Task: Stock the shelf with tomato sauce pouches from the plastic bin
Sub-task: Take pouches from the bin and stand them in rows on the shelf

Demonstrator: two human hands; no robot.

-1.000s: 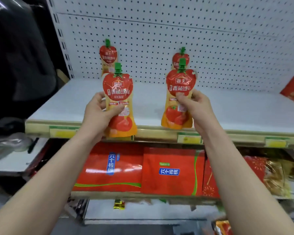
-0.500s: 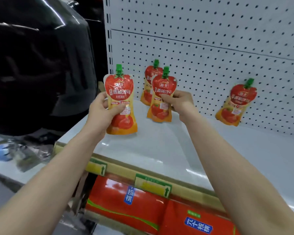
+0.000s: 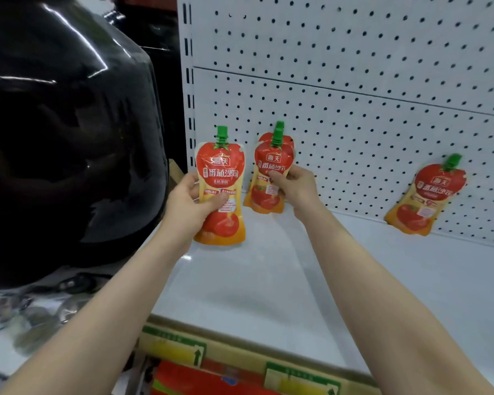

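My left hand [image 3: 187, 205] grips a red and yellow tomato sauce pouch [image 3: 220, 189] with a green cap, held upright above the white shelf [image 3: 268, 280] near its left end. My right hand [image 3: 295, 188] holds a second pouch [image 3: 271, 169] at the back of the shelf, close to the pegboard [image 3: 354, 109]; it covers another pouch standing there, of which only an edge shows. A further pouch [image 3: 427, 195] leans against the pegboard to the right. The plastic bin is out of view.
A big glossy black object [image 3: 63, 138] fills the left side beside the shelf upright. Yellow price-label strips [image 3: 171, 349] run along the shelf's front edge. Red packages [image 3: 197, 380] lie on the shelf below.
The view has swung left and closer to the shelf. My right hand has carried its pouch back to the pegboard, in front of the pouch standing there. My left hand still holds its pouch.
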